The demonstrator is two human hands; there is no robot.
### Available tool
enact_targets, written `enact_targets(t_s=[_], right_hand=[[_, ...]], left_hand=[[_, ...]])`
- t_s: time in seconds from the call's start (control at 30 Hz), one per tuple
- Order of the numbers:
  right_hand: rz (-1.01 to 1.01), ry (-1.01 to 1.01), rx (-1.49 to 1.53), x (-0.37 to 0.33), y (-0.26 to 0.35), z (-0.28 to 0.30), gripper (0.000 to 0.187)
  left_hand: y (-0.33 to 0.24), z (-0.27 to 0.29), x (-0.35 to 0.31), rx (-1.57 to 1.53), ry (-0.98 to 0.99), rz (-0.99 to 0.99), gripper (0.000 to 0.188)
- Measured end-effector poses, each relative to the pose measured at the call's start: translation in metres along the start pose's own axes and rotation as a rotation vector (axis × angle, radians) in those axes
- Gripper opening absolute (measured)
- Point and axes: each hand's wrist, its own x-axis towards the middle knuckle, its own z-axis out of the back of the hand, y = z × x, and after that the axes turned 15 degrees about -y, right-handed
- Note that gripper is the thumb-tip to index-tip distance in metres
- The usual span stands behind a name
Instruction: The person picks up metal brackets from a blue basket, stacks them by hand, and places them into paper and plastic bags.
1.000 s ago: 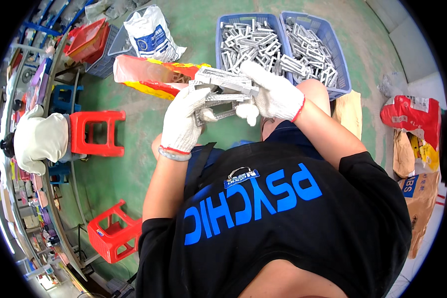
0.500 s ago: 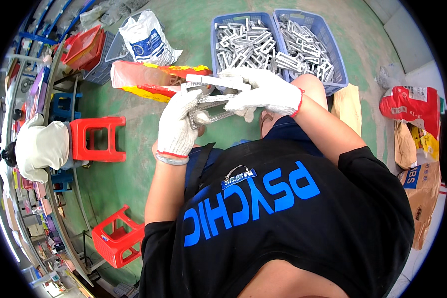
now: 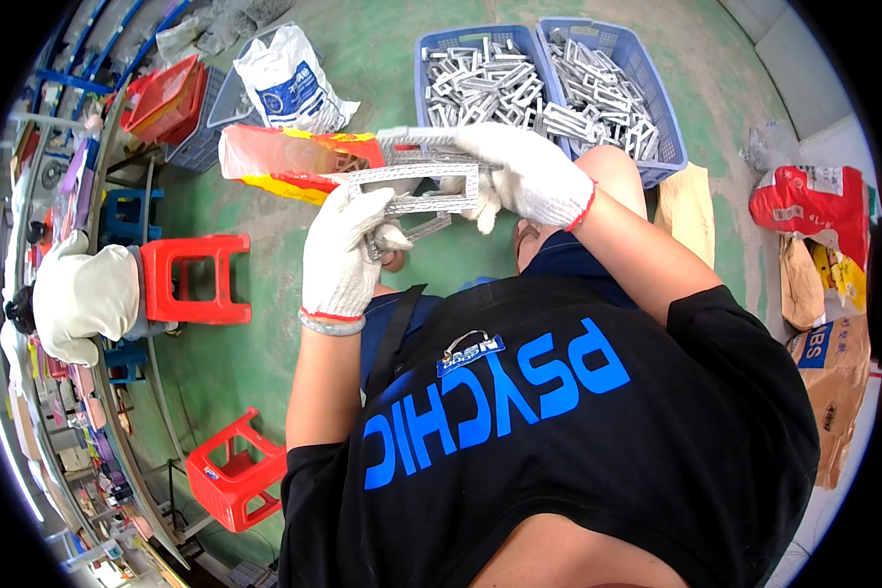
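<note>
Both my hands wear white knitted gloves with red cuffs. Several silvery rectangular metal frames are between them, above the gap between my knees. My left hand (image 3: pixel 341 257) is closed around the left ends of one metal frame (image 3: pixel 429 205) with an open window facing me and another partly hidden below it. My right hand (image 3: pixel 531 174) is closed at the right end of the bunch, its fingers on a farther metal frame (image 3: pixel 416 135). The gloves hide where each frame is gripped. Just beyond the frames is an open red-and-yellow bag (image 3: pixel 289 162), partly covered by them.
Two blue crates (image 3: pixel 475 37) (image 3: pixel 668 127) of similar metal frames are ahead. A white sack (image 3: pixel 292 83) stands far left, near stacked red baskets (image 3: pixel 167 98). Two red stools (image 3: pixel 196 279) (image 3: pixel 233 475) are left; a person (image 3: pixel 88 299) sits at a bench. Sacks (image 3: pixel 811 211) lie right.
The frames have turned between my hands, so one now shows its rectangular window, and another sits farther away by my right hand. My left hand has shifted slightly left and nearer.
</note>
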Motion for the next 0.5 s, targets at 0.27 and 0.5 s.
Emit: enact_targets(t_s=[0.27, 0.5], right_hand=[[-0.154, -0.016, 0.328, 0.007, 0.013, 0.018, 0.06], [-0.173, -0.028, 0.332, 0.006, 0.016, 0.016, 0.059]], left_hand=[[-0.006, 0.013, 0.001, -0.007, -0.051, -0.041, 0.027], [-0.003, 0.024, 0.004, -0.096, 0.004, -0.044, 0.034]])
